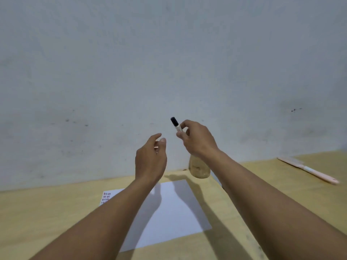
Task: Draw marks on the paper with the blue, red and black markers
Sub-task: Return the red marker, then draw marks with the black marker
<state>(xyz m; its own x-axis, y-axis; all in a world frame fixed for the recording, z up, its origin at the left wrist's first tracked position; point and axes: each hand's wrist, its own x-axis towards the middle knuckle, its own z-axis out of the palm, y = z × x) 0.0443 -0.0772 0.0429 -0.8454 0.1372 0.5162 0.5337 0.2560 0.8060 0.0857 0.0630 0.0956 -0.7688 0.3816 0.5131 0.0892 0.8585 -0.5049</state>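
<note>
Nearest, two bare forearms reaching forward over a pale wooden desk (47, 218), shadows cast across it.

Under and between the forearms, a white paper (174, 212) flat on the desk, slightly skewed, its visible face blank. Tucked under its far left corner, a second sheet (107, 197) with rows of small red marks, mostly hidden by the left forearm.

Farther on, raised above the desk, left hand (150, 158) loosely open, fingers curled, thumb up, holding nothing. Just beside it and a little higher, right hand (197, 137) pinched on a marker (176, 125), thumb and fingertips closed on the pale barrel, black end pointing up and tilted left. Hard to tell whether that black end is a cap or the butt. The two hands apart, not touching.

Behind the right wrist, at the far edge of the desk near the paper's far right corner, a rounded brownish jar (199, 169), upright, top hidden by the hand. Blue and red markers not made out anywhere.

Far right on the desk, well apart from the paper, a pink-handled brush (309, 170) lying diagonally.

Beyond everything, a plain grey-white wall (169, 53) with a few dark specks.
</note>
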